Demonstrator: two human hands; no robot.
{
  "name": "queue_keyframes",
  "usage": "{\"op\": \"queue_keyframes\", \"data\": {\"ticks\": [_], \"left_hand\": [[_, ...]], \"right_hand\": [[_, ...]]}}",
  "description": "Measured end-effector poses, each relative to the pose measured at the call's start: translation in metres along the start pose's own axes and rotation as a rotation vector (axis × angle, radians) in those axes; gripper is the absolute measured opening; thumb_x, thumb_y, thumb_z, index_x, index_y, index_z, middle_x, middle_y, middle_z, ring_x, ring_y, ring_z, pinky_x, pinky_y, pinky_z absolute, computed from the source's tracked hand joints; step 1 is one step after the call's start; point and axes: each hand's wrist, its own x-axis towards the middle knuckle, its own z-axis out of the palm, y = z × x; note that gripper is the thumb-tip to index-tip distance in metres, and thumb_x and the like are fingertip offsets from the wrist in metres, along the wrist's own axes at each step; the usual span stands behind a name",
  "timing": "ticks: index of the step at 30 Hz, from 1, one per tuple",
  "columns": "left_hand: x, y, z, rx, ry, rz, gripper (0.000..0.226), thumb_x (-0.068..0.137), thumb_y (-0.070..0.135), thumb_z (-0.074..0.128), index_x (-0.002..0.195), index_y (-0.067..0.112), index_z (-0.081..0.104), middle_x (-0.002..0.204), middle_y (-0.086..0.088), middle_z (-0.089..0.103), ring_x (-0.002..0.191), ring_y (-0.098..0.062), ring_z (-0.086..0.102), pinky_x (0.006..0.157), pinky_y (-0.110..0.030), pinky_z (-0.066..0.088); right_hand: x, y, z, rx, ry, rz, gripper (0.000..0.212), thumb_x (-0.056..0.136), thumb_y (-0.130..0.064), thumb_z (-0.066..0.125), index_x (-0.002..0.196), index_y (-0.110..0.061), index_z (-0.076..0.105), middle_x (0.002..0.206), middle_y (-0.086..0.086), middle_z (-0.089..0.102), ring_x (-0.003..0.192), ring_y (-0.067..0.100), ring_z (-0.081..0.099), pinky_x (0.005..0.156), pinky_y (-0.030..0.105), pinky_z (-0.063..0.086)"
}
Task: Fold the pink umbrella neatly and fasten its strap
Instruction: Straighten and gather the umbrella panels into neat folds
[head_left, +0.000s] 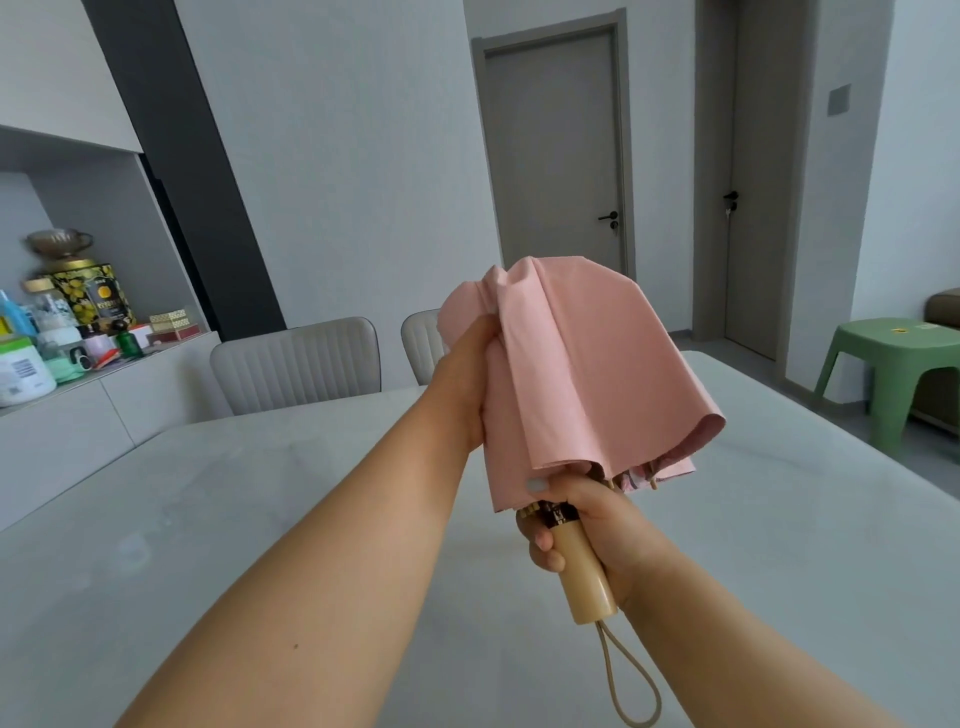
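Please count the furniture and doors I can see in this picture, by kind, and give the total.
Chairs behind the table: 2
Table: 1
Green stool: 1
Doors: 2
Total: 6

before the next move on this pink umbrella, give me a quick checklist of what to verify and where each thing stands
1. Handle held firmly: ok, the right hand grips the wooden handle.
2. Canopy gathered: not ok, the left hand bunches one side of the pink canopy, the other side flares loose.
3. Pleats laid flat and even: not ok, folds are uneven.
4. Strap located: cannot tell, no fastening strap shows.
5. Wrist cord out of the way: ok, it hangs below the handle.
6. Umbrella clear of the table: ok, it is held above it.
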Motion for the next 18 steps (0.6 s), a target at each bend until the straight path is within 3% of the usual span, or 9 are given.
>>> {"op": "queue_keyframes", "data": {"ticks": [2,5,7,9,11,13,15,18], "left_hand": [[0.004,-0.004,-0.005,-0.063,-0.040,0.025,0.046,0.081,0.052,0.064,0.111,0.017,0.069,0.095,-0.008,0.075,0.091,-0.028,0.070,0.090,-0.045,0.054],[0.005,-0.004,-0.005,-0.123,-0.064,0.058,0.038,0.081,0.046,0.066,0.105,0.016,0.071,0.092,-0.009,0.074,0.088,-0.029,0.069,0.087,-0.046,0.054],[0.005,-0.002,-0.004,-0.144,-0.060,0.064,0.036,0.081,0.043,0.067,0.104,0.016,0.072,0.093,-0.009,0.074,0.088,-0.029,0.069,0.087,-0.045,0.054],[0.003,0.000,-0.003,-0.154,-0.049,0.062,0.033,0.081,0.042,0.068,0.101,0.016,0.072,0.089,-0.008,0.075,0.086,-0.028,0.069,0.085,-0.044,0.056],[-0.001,-0.002,-0.001,-0.157,-0.045,0.064,0.033,0.082,0.043,0.067,0.100,0.016,0.071,0.086,-0.008,0.075,0.083,-0.028,0.070,0.080,-0.042,0.057],[-0.002,-0.004,0.001,-0.174,-0.057,0.061,0.033,0.084,0.042,0.065,0.102,0.015,0.069,0.084,-0.008,0.074,0.079,-0.027,0.069,0.075,-0.040,0.056],[-0.003,-0.005,0.000,-0.195,-0.076,0.064,0.032,0.087,0.042,0.062,0.103,0.015,0.068,0.081,-0.007,0.074,0.077,-0.026,0.069,0.072,-0.037,0.055],[-0.005,-0.006,-0.003,-0.171,-0.092,0.056,0.030,0.088,0.044,0.061,0.100,0.017,0.069,0.082,-0.005,0.075,0.080,-0.024,0.069,0.075,-0.037,0.055]], "right_hand": [[0.000,0.002,0.000,0.009,0.005,0.028,0.016,0.067,-0.007,0.058,0.082,-0.001,0.055,0.058,0.012,0.052,0.039,0.018,0.044,0.036,0.022,0.038],[0.001,0.003,0.000,-0.009,0.019,0.051,0.022,0.066,-0.007,0.059,0.086,0.003,0.058,0.064,0.015,0.060,0.047,0.023,0.056,0.041,0.028,0.046],[0.003,0.004,-0.002,0.021,0.023,0.052,0.037,0.066,-0.005,0.061,0.101,0.005,0.060,0.083,0.022,0.069,0.073,0.032,0.070,0.057,0.042,0.058],[0.004,0.005,-0.004,0.143,-0.013,0.097,0.056,0.064,-0.001,0.065,0.119,0.006,0.054,0.106,0.029,0.065,0.101,0.044,0.066,0.078,0.059,0.055],[0.002,0.004,-0.002,0.249,-0.093,0.149,0.063,0.062,0.000,0.067,0.123,0.007,0.052,0.117,0.033,0.060,0.107,0.050,0.061,0.077,0.058,0.055],[0.000,0.002,-0.004,0.244,-0.119,0.180,0.057,0.061,-0.001,0.066,0.116,0.006,0.055,0.116,0.030,0.064,0.095,0.044,0.068,0.056,0.039,0.060],[-0.001,0.000,-0.005,0.225,-0.127,0.179,0.059,0.055,-0.001,0.071,0.112,0.006,0.056,0.102,0.024,0.070,0.069,0.031,0.071,0.039,0.023,0.051],[0.001,-0.002,-0.006,0.230,-0.181,0.151,0.064,0.046,-0.001,0.082,0.104,0.005,0.055,0.080,0.016,0.063,0.046,0.018,0.054,0.032,0.020,0.042]]}}
